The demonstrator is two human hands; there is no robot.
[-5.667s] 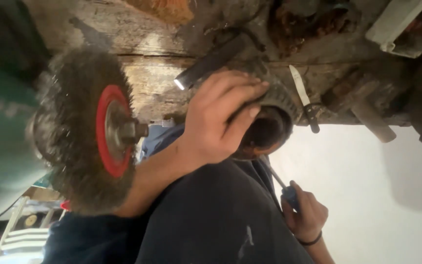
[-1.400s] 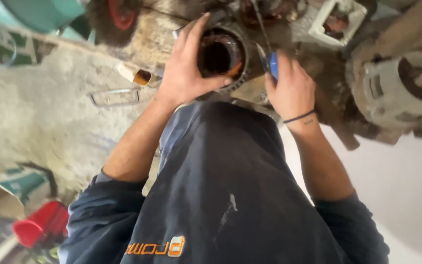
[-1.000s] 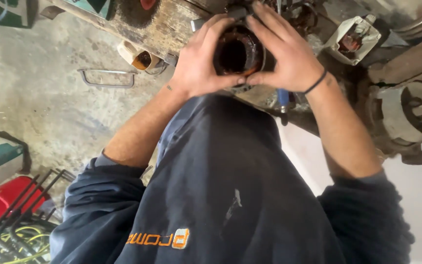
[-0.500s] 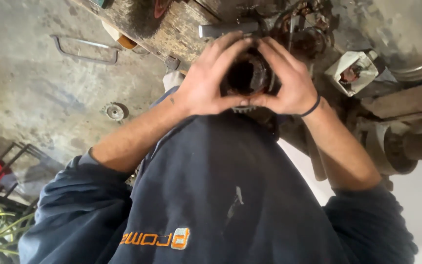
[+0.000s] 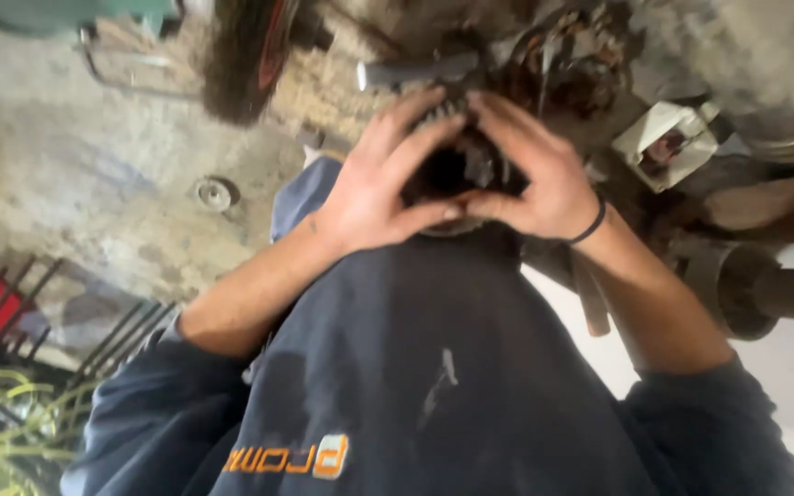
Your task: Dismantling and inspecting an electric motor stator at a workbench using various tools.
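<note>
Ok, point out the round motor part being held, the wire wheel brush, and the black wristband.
round motor part [image 5: 448,174], head view, on its dark hollow middle.
wire wheel brush [image 5: 236,69], head view, on the bristles.
black wristband [image 5: 590,223], head view, on the band at the wrist.

A dark, round metal housing [image 5: 452,174], hollow in the middle, sits at the edge of the cluttered surface [image 5: 342,92]. It is gripped from both sides, its open mouth facing the camera, with rusty, grimy ribbing just showing around the rim.
</note>
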